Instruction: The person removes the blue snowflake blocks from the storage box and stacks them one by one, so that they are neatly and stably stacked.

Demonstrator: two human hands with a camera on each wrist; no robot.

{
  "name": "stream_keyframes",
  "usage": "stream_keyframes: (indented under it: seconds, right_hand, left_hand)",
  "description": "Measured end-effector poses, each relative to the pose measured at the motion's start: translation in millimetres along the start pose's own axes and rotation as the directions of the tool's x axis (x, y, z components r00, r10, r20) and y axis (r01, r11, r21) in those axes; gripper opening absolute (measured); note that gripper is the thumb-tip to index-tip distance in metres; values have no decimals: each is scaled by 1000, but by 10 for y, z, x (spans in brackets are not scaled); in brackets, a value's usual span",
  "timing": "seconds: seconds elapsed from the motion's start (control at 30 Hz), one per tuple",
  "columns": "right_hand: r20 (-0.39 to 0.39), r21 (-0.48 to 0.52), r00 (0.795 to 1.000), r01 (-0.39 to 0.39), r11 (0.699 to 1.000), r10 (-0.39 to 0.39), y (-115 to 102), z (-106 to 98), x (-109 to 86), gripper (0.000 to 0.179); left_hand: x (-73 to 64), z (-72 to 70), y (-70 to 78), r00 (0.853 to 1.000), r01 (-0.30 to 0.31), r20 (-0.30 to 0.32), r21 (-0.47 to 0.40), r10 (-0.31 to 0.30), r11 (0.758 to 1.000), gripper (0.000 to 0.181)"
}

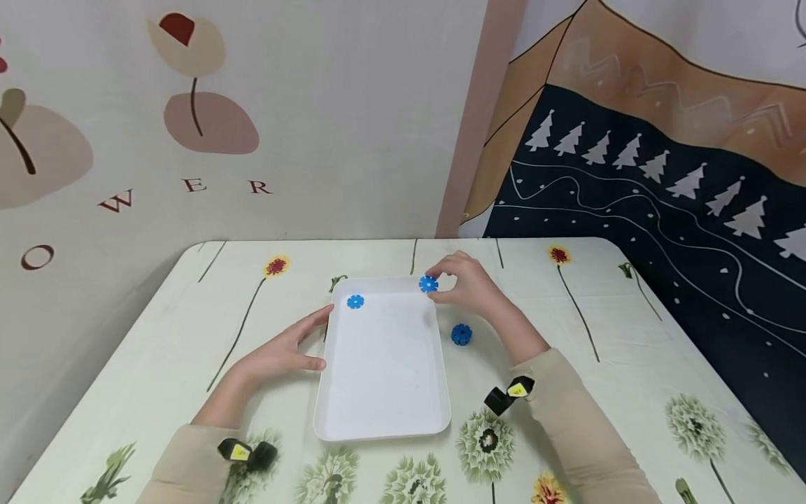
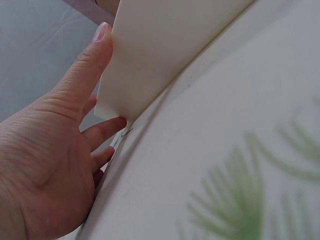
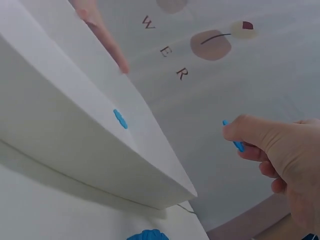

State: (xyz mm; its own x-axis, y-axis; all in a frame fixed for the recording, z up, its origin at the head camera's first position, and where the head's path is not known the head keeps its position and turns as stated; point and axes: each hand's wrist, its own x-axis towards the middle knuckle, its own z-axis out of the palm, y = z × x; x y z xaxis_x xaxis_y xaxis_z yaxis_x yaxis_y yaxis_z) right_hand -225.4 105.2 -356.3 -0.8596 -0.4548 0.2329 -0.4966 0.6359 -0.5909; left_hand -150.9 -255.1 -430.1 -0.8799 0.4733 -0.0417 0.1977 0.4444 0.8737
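Observation:
A white rectangular tray point(image 1: 384, 364) lies on the table in the head view. My left hand point(image 1: 283, 353) touches its left side with thumb and fingers extended; in the left wrist view the thumb and a fingertip of that hand point(image 2: 55, 145) meet the tray wall point(image 2: 145, 55). My right hand point(image 1: 469, 283) pinches a blue notched disc point(image 1: 429, 283) over the tray's far right corner. The right wrist view shows the disc point(image 3: 235, 137) held on edge between thumb and fingers. A similar blue disc point(image 1: 355, 302) rests inside the tray near its far left corner.
To the right of the tray, a darker blue round piece point(image 1: 462, 334) with a notched edge sits on the flower-print tablecloth point(image 1: 567, 392). Behind the table hang a pale printed curtain point(image 1: 352, 140) and a dark one with tree shapes point(image 1: 598, 189).

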Motion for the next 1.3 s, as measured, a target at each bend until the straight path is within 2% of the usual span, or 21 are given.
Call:
stream_keyframes:
  seconds: [0.2, 0.63, 1.03, 1.3]
  right_hand:
    - [-51, 10, 998, 43, 999, -42, 17, -45, -152, 34]
    - [-95, 40, 994, 63, 997, -59, 172, -68, -496, 32]
    - [-128, 61, 992, 13, 998, -5, 342, 29, -711, 30]
    - [-127, 67, 992, 16, 998, -7, 446, 106, -808, 30]
  left_hand:
    - [-2, -2, 5, 1000, 1, 3, -9, -1, 1000, 99]
    - [12, -1, 5, 1000, 15, 2, 15, -15, 1000, 99]
    - [7, -3, 15, 1000, 15, 3, 10, -16, 1000, 100]
    - [18, -12, -9, 1000, 13, 6, 14, -13, 1000, 99]
